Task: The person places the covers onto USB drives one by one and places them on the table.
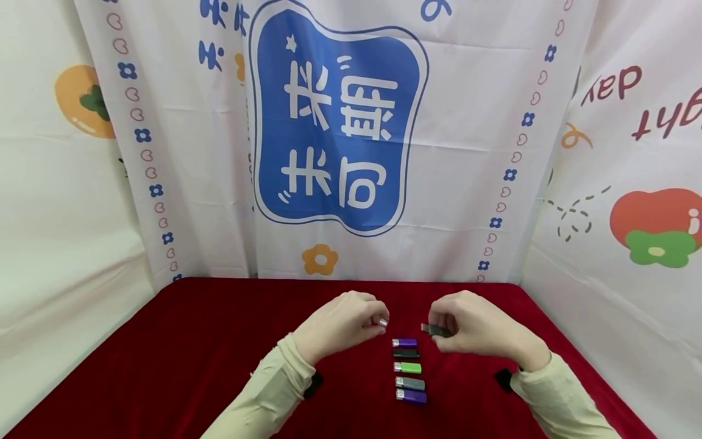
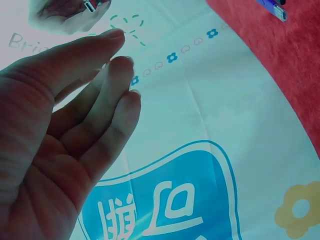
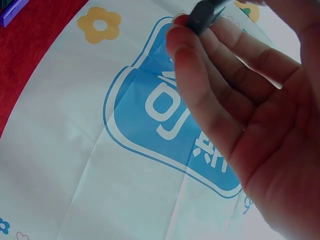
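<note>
In the head view my right hand (image 1: 482,323) pinches a dark grey USB stick (image 1: 439,330) between thumb and fingers, its metal plug pointing left. The stick's dark body (image 3: 202,17) shows at the fingertips in the right wrist view. Across from it, my left hand (image 1: 342,323) pinches a small silvery piece (image 1: 383,322); the fingers hide most of it, so its kind is unclear. Both hands are raised over the red cloth, apart from each other. Between and below them lies a column of USB sticks: purple (image 1: 404,343), black (image 1: 406,353), green (image 1: 407,367), grey (image 1: 410,383) and another purple one (image 1: 411,396).
A dark red cloth (image 1: 219,360) covers the table. White printed curtains (image 1: 466,183) hang behind it and at both sides. Small black devices (image 1: 504,380) sit at the wrists.
</note>
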### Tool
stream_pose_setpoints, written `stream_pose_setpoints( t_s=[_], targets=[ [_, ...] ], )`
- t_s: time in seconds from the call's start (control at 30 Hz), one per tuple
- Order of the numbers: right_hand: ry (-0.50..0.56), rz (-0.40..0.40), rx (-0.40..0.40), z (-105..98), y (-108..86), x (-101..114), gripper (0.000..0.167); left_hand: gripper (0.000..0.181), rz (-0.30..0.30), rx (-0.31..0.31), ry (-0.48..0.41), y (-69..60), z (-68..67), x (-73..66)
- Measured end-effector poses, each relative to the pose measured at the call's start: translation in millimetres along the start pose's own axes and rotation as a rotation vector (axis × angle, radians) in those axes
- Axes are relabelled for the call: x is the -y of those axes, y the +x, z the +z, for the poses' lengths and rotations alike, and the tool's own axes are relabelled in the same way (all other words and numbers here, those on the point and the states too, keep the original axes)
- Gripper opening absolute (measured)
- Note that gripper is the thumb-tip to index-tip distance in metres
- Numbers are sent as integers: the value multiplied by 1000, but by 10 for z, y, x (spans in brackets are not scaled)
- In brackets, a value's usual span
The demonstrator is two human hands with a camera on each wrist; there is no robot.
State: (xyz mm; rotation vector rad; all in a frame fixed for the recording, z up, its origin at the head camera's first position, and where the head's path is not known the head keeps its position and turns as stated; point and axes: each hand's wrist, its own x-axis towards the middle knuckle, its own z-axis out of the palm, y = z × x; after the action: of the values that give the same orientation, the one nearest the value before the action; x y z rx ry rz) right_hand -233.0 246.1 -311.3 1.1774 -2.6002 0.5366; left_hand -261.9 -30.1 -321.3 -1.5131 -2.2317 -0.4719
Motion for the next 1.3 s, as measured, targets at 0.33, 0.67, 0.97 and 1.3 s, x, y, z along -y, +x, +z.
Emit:
stream_pose_setpoints(
  t_s=[0.33,0.67,0.97,1.3],
  targets=[
    [-14,-36,-47,13,10,19,19,11,27,-16,-4,23,28,-41],
    [-22,-87,-93,56,42,4,24,7,0,-27,-25,54,101,-57],
    [-27,-89,-90,102,51,19,23,6,-7,-16,-13,72,163,-64],
    [-30,-100,-67,188,86,48,22,8,-3,2,10,84,235,-94]
  ],
)
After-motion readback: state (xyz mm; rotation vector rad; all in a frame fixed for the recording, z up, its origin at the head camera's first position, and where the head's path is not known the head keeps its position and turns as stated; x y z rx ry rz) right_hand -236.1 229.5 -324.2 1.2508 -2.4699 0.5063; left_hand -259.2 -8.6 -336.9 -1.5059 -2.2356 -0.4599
